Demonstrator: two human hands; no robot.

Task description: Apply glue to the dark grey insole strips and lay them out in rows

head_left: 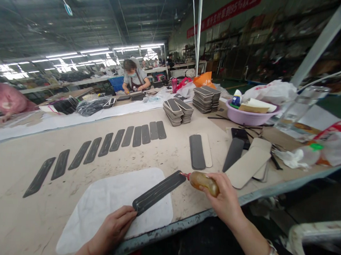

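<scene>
My left hand pins the near end of a long dark insole strip that lies on a white cloth at the table's front edge. My right hand grips a small brownish glue bottle. The bottle's red nozzle touches the strip's far end. A row of several similar dark strips lies spread across the table behind the cloth.
Beige and dark pieces lie to the right, with stacks of strips and a pink basin behind. Plastic bags sit at far right. Two other people work at tables farther back.
</scene>
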